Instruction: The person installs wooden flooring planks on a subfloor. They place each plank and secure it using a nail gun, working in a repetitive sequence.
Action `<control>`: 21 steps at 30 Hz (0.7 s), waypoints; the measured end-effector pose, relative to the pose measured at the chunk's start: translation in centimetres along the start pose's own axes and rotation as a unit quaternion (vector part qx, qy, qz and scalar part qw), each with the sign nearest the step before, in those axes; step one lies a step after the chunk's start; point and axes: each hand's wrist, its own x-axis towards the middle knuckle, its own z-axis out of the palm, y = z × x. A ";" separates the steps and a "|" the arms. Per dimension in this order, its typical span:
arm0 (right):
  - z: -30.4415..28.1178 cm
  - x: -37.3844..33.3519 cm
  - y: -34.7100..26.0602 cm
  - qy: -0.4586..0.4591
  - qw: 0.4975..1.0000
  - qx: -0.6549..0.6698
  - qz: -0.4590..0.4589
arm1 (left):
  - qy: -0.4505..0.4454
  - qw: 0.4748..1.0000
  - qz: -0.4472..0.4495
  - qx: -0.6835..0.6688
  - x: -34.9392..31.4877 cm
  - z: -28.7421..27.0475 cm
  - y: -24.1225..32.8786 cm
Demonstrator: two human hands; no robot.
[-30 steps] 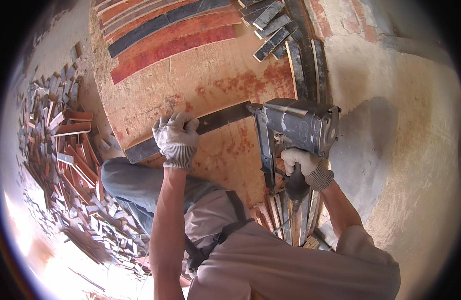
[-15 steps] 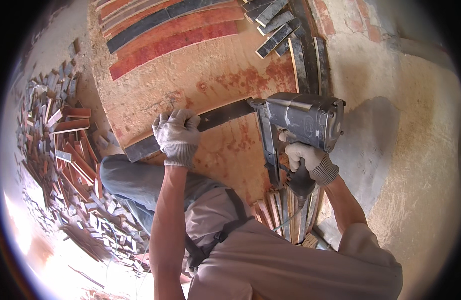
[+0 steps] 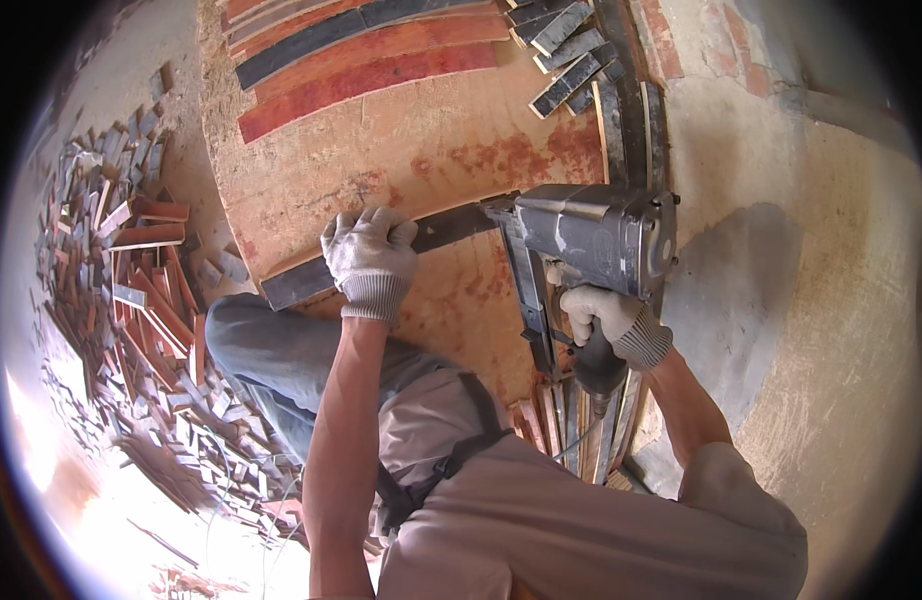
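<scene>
A long dark wooden strip (image 3: 447,229) lies slantwise across the near part of the stained plywood board (image 3: 331,165), a pale edge showing along its far side. My gloved left hand (image 3: 371,252) is closed over the strip left of its middle, fingers curled round the far edge. In my gloved right hand (image 3: 609,322) is the grip of a black nail gun (image 3: 591,235). The gun's nose rests at the strip's right end, and its long magazine points back toward me. The contact point under the nose is hidden.
Red and dark strips (image 3: 381,75) lie in rows at the board's far end. Short dark offcuts (image 3: 566,80) sit at its far right corner. A big heap of scrap wood (image 3: 156,300) covers the floor at left. Long strips (image 3: 571,430) stand beside my right leg; a concrete wall (image 3: 811,300) is at right.
The nail gun has shifted slightly left along the strip, with my right hand on it. My left hand keeps its hold on the strip. The whole view has moved a little.
</scene>
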 end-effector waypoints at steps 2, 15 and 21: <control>0.1 -0.2 0.1 -0.011 1.000 -0.020 -0.018 | 0.002 1.000 0.003 -0.011 0.1 0.1 -0.1; 2.2 0.3 0.5 -0.034 0.999 -0.023 0.003 | -0.009 1.000 -0.008 -0.018 0.1 0.2 -0.3; 2.9 1.0 1.0 -0.094 0.990 -0.104 -0.009 | -0.020 0.999 0.013 -0.023 0.0 0.0 -0.9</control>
